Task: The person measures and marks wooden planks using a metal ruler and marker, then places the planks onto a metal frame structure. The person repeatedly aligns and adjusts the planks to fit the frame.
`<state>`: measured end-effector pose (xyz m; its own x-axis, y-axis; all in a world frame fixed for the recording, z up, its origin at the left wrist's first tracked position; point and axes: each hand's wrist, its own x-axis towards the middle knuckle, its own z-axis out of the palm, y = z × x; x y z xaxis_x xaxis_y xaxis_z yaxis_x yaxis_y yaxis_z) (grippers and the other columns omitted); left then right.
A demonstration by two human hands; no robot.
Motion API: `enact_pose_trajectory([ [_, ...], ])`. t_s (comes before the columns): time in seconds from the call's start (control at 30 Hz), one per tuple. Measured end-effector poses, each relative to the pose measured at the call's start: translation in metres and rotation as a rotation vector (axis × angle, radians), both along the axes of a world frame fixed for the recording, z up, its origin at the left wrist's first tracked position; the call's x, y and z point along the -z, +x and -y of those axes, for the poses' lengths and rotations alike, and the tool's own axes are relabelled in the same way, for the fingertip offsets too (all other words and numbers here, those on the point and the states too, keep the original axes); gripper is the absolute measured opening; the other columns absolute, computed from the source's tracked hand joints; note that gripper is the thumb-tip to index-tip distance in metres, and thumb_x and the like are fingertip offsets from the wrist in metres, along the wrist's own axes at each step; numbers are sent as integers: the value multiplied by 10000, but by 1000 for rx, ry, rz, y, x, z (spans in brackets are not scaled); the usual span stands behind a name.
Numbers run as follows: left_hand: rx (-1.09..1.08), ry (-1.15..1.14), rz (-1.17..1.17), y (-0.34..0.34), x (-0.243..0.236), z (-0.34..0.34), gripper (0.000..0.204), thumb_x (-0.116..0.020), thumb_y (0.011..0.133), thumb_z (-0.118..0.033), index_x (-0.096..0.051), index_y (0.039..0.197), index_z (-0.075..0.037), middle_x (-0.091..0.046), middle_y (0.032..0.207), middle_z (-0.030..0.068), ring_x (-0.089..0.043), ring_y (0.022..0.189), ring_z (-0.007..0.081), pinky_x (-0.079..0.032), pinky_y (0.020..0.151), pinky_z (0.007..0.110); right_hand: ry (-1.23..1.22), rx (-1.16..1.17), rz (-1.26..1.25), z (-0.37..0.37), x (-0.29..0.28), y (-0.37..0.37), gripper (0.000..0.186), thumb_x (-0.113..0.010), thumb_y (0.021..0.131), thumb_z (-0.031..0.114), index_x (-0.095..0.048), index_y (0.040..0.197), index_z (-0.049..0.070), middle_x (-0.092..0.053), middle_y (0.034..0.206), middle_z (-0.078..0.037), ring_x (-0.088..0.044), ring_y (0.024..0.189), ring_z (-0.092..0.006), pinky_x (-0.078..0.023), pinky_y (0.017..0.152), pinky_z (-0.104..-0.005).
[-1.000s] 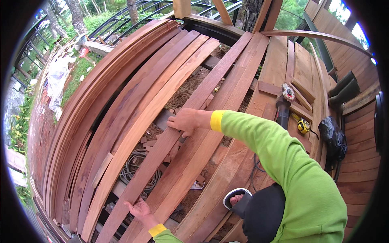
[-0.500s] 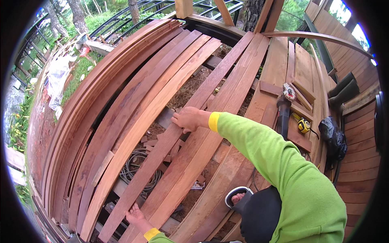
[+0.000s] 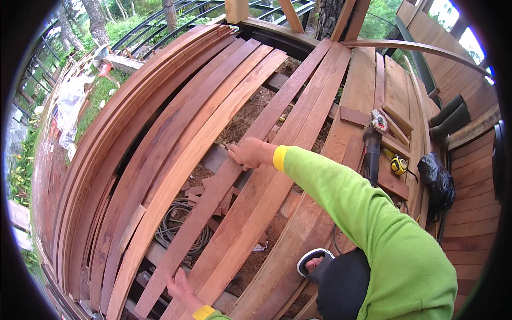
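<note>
A long reddish plank [image 3: 200, 226] lies diagonally across dark joists, with gaps beside it. My right hand [image 3: 250, 154], in a green sleeve with a yellow cuff, has its fingers curled over this plank at mid-length. My left hand [image 3: 181, 288] is near the plank's lower end, its fingers somewhat spread at the right edge. Wider planks [image 3: 277, 181] lie just to the right. A coil of grey cable [image 3: 181, 234] and small wood offcuts [image 3: 197, 194] show in the gap to the left.
Stacked boards [image 3: 106, 138] fill the left. At right are an angle grinder [image 3: 372, 154], a yellow tape measure [image 3: 399, 165], a black bag [image 3: 434, 181] and rubber boots [image 3: 448, 120]. My sandalled foot [image 3: 314, 264] is below right. Trees and metal framing stand behind.
The lower end of the held plank has shifted slightly to the right along with my left hand. My right hand has moved a little.
</note>
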<state>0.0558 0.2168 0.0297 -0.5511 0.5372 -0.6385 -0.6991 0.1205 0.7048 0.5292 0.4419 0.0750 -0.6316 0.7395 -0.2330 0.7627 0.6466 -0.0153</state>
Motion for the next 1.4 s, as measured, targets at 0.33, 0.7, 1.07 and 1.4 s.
enact_pose_trajectory([
  [0.33, 884, -165, -1852, -13, 24, -32, 555, -545, 910, -326, -443, 1302, 54, -501, 1258, 279, -462, 1169, 432, -370, 981, 480, 23, 38, 9, -3, 13, 4, 635, -761, 719, 357, -529, 1123, -75, -591, 1033, -193, -651, 891, -339, -532, 714, -412],
  [0.7, 1155, -195, -1861, 2, 0, -59, 397, -557, 902, -358, -590, 1192, -89, -535, 958, 236, -503, 942, 396, -403, 822, 468, -107, 136, 91, -4, -9, 0, 682, -751, 734, 310, -430, 1239, -16, -518, 1201, -152, -630, 957, -334, -538, 755, -413],
  [1.07, 1195, -201, -1757, 23, 13, -72, 555, -528, 888, -495, -591, 1102, 13, -569, 1038, 223, -498, 1011, 401, -376, 901, 486, 4, 246, -19, 11, 5, 10, 774, -795, 681, 359, -450, 1224, -72, -570, 1109, -173, -657, 912, -303, -534, 734, -380],
  [1.4, 1157, -274, -1642, 35, 24, -82, 467, -528, 881, -508, -599, 1090, -97, -587, 1072, 142, -513, 1057, 333, -288, 924, 564, 56, 190, 38, 9, 18, 14, 872, -742, 724, 363, -339, 1360, -76, -484, 1278, -212, -669, 896, -295, -543, 696, -371],
])
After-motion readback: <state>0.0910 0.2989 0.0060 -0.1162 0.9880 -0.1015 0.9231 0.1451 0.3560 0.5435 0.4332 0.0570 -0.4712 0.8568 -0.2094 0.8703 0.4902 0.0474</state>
